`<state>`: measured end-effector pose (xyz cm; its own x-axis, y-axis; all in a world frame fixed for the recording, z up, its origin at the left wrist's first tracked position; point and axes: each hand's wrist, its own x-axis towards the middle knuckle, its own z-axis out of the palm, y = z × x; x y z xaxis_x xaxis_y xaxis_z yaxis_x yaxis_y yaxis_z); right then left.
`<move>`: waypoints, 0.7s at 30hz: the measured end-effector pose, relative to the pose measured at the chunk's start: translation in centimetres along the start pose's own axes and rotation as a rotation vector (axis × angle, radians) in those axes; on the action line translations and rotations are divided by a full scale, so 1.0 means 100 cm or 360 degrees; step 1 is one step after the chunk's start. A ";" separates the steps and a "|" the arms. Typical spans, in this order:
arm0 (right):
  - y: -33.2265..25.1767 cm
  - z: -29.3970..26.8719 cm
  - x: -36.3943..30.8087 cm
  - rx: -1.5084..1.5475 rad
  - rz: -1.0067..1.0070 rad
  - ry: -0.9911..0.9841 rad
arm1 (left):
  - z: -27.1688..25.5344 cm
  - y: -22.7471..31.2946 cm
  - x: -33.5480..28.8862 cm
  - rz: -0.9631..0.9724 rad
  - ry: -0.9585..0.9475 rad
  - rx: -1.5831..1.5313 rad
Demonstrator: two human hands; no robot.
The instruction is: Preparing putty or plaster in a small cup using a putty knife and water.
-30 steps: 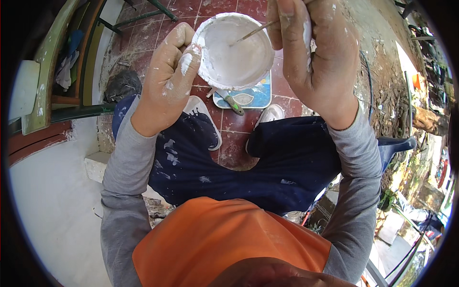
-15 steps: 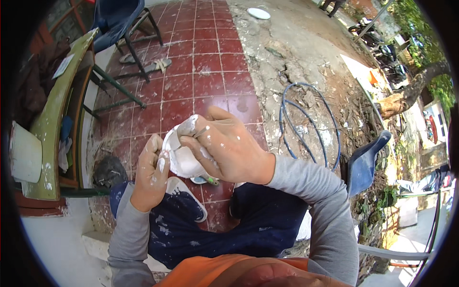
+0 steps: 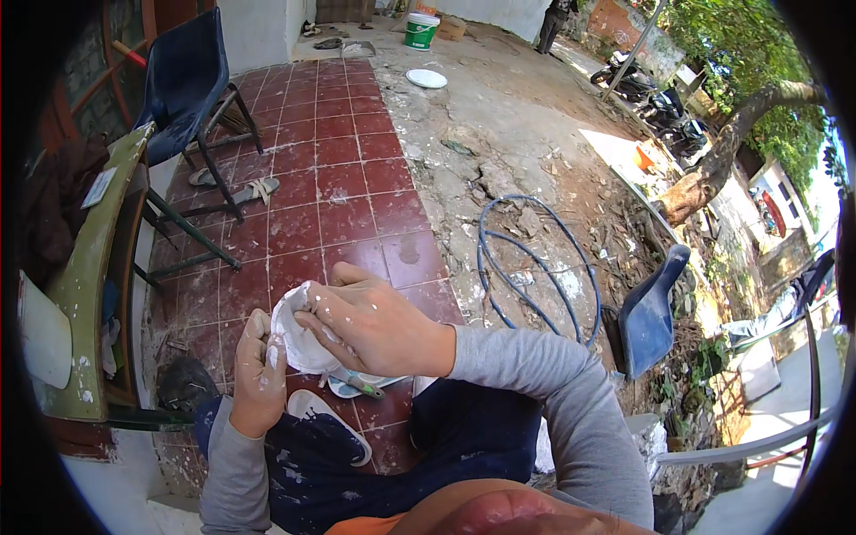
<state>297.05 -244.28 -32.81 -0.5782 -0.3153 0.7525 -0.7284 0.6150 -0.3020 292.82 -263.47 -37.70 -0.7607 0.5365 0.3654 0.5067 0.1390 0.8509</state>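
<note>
A white bowl-like piece, smeared with white paste, is tilted between my hands above my feet. My left hand holds its left edge, the thumb on the near side and the fingers closed behind. My right hand reaches over its right rim, palm down, fingers curled and thumb bent toward the hollow. Whatever lies between the right thumb and fingers is hidden. White spots cover both hands. Below the piece, a tool's green-and-grey handle shows over a pale blue-and-white thing near my shoe; its other end is hidden.
A dark blue chair stands at far left, by a paint-spotted bench bearing a white container. On the right are a coiled blue hose and another blue chair. A green-and-white bucket and white lid lie farther off.
The view has tipped up, bringing the bucket and far wall into sight. My hands and the white piece appear lower and farther left; the right fingers have shifted at its rim.
</note>
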 end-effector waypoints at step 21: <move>-0.002 0.002 -0.002 0.0114 -0.0269 -0.0153 | -0.005 -0.018 -0.010 0.0045 -0.0006 0.0106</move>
<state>297.22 -244.47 -33.00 -0.4755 -0.4791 0.7378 -0.8403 0.4957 -0.2196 292.48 -264.68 -39.39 -0.7442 0.5444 0.3870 0.5538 0.1789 0.8132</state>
